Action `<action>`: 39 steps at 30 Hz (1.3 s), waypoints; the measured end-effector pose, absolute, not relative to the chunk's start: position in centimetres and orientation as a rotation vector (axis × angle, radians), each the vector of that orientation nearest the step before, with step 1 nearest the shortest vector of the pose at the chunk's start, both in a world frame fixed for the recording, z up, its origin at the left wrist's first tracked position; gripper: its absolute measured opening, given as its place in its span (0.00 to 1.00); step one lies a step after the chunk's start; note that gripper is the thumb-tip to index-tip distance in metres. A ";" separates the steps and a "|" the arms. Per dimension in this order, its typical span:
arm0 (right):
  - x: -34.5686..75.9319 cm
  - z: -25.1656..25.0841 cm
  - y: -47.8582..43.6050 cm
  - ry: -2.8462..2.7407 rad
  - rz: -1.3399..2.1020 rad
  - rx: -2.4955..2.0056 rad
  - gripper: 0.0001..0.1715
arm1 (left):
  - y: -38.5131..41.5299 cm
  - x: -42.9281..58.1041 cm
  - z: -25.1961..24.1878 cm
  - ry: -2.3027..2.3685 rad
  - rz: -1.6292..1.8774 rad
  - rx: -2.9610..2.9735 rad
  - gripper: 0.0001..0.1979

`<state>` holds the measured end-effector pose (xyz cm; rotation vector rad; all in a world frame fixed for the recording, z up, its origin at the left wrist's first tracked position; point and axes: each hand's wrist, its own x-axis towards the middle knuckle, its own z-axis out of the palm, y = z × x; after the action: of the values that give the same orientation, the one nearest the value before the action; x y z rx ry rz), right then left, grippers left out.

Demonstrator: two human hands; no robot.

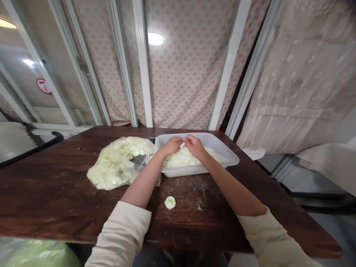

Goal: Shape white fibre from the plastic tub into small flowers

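Note:
My left hand (171, 145) and my right hand (195, 146) meet above a translucent plastic tub (200, 170), their fingertips pinching a small pale piece (182, 145) between them. Below my hands, the tub holds a heap of pale greenish-white pieces (183, 157). Left of the tub lies a clear plastic bag of similar pale pieces (116, 163). A small flower-shaped piece (170, 202) with a scalloped white edge and green centre rests on the table in front of my forearms. The small piece is partly hidden by my fingers.
The dark wooden table (50, 189) has crumbs scattered (189, 189) near the tub. A white wrapped item (253, 152) sits behind the tub's right corner. A green plastic bag (36, 254) lies below the near left table edge.

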<state>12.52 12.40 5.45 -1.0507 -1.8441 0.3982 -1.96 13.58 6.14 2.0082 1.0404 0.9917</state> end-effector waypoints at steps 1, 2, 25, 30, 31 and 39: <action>12.5 5.5 12.3 -1.855 0.401 -1.034 0.17 | 13.6 -2.0 6.2 1.051 0.999 2.009 0.16; 12.4 5.5 12.2 -1.859 0.407 -1.024 0.17 | 13.5 -2.0 6.2 1.061 1.004 2.005 0.17; 13.3 5.0 13.5 -1.710 0.266 -1.312 0.10 | 13.4 -1.7 6.3 1.088 0.900 1.925 0.12; 13.6 4.9 13.6 -1.663 0.207 -1.387 0.10 | 13.3 -1.8 6.4 1.109 0.894 1.954 0.10; 13.6 4.9 13.6 -1.653 0.194 -1.398 0.10 | 13.3 -1.8 6.4 1.111 0.883 1.957 0.09; 13.4 4.9 13.7 -1.590 0.226 -1.411 0.07 | 13.4 -1.8 6.3 1.124 0.834 2.005 0.07</action>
<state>13.42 13.66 4.92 -1.4109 -1.5901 0.2262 -1.78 13.35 6.29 2.0046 1.1241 0.8338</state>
